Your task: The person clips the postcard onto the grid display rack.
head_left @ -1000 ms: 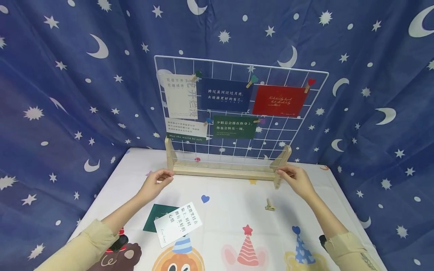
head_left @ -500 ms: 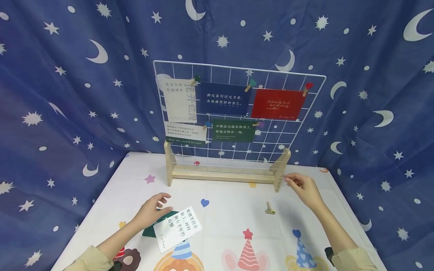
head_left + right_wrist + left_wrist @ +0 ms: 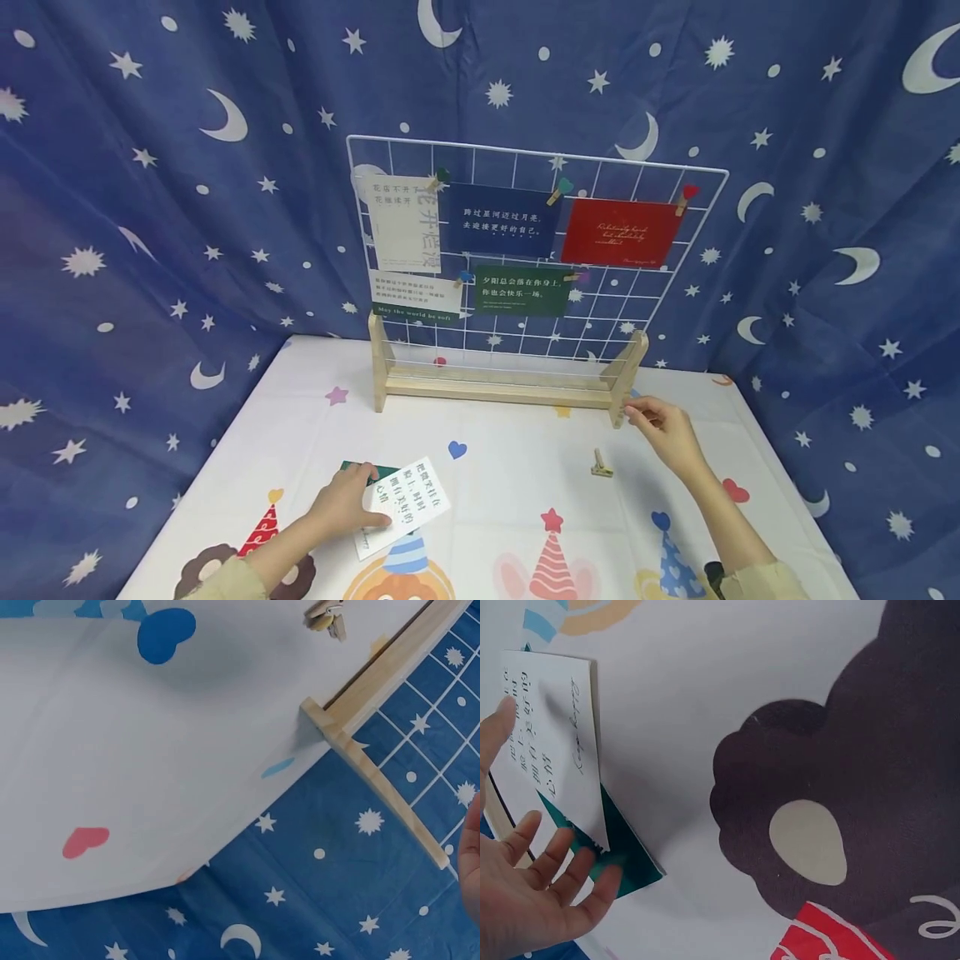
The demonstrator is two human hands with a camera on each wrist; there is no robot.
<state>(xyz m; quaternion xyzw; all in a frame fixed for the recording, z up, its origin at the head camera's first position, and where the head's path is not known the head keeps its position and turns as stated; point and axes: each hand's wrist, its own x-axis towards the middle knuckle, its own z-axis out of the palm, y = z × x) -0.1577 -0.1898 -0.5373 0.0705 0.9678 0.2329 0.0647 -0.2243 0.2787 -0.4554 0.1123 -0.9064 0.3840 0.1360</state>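
My left hand (image 3: 343, 503) hovers over two overlapping cards at the front left, fingers spread and thumb apart. On top lies a white card (image 3: 408, 497) with dark lettering; a green card (image 3: 386, 472) shows from under it. The left wrist view has the fingers over the green card (image 3: 634, 862) and the thumb over the white card (image 3: 570, 727), nothing gripped. My right hand (image 3: 670, 433), its fingers loosely bent, is beside the right foot of a wooden stand (image 3: 495, 390). Only a sliver of that hand (image 3: 470, 862) enters the right wrist view.
A white wire grid (image 3: 600, 325) stands in the wooden base, with several cards clipped on, among them a red card (image 3: 618, 233) and a blue card (image 3: 501, 218). A small wooden clip (image 3: 601, 465) lies on the printed tablecloth (image 3: 510, 467). A starry curtain (image 3: 225, 200) hangs behind.
My left hand has left the stand's left foot and come down and toward me over the cards. My right hand has drawn slightly off the right foot and moved a little lower.
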